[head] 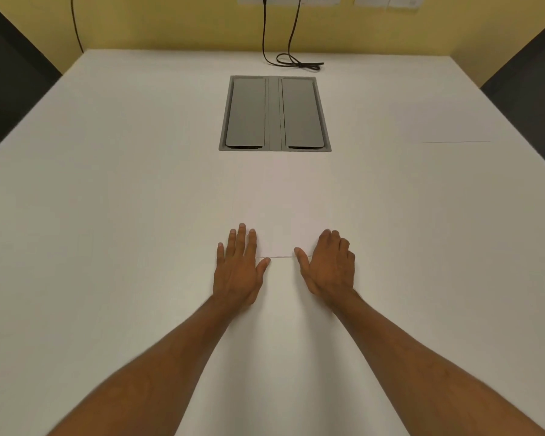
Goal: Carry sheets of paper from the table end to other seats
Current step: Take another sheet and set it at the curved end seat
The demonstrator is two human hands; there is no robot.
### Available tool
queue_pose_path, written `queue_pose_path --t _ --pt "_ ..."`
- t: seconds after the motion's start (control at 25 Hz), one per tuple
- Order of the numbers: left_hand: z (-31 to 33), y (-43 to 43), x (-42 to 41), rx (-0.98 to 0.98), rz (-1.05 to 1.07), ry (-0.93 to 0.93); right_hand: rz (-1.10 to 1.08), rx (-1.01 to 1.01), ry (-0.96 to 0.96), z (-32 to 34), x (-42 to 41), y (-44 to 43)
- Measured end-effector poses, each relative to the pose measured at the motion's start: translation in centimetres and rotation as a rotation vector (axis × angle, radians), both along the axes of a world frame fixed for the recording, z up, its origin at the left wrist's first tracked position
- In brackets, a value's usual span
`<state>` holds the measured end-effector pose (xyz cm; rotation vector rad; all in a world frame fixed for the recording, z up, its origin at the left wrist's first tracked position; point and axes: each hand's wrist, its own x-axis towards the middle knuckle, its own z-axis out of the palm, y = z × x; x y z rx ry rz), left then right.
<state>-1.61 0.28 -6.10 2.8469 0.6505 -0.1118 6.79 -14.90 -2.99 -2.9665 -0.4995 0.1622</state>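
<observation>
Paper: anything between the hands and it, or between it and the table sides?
Nothing visible. The left hand and right hand touch the paper at its near edge. The cable box and cable lie beyond it toward the far end, off any sideways path.

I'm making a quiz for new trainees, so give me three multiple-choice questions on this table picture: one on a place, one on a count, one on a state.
1. Where does the black cable lie?
A. At the far end of the table
B. Beside the near hand
C. On top of the grey box

2. How many lids does the grey cable box have?
A. One
B. Two
C. Four

3. How is the left hand held?
A. Clenched in a fist
B. Flat, fingers straight
C. Gripping a pen

Answers: 1 A, it coils by the far edge. 2 B, two lids lie side by side. 3 B, it lies palm down, holding nothing.
</observation>
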Motion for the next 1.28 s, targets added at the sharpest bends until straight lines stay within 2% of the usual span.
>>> queue_pose_path --t 0.28,0.56,0.64,0.76,0.84,1.0,1.16,1.28 --pt "-1.3 -0.2 -0.2 0.04 0.007 -0.05 -0.067 -0.01 -0.041 -0.3 1.3 0.9" --pt "-1.2 -0.4 -0.4 0.03 0.016 -0.056 -0.033 0.047 -0.074 0.6 2.0 0.6" --pt "-1.2 -0.5 -0.4 0.035 0.017 -0.058 -0.114 0.241 -0.028 0.6 2.6 0.5" --pt "-1.3 -0.5 -0.4 0.038 0.016 -0.062 -0.436 0.667 0.182 0.5 3.7 0.5" --pt "-1.4 -0.5 -0.3 0.038 0.018 -0.059 -0.553 0.775 0.239 0.4 4.2 0.3" --pt "-0.9 -0.3 -0.3 -0.025 0.017 -0.054 -0.624 0.901 0.278 0.6 4.5 -0.1" --pt "1.5 0.1 -0.6 -0.287 0.121 -0.172 -0.693 1.123 0.413 1.5 3.9 -0.9" --pt "4.9 0.5 -1.5 -0.592 0.365 -0.376 -0.694 1.285 0.558 3.0 2.6 -2.0"
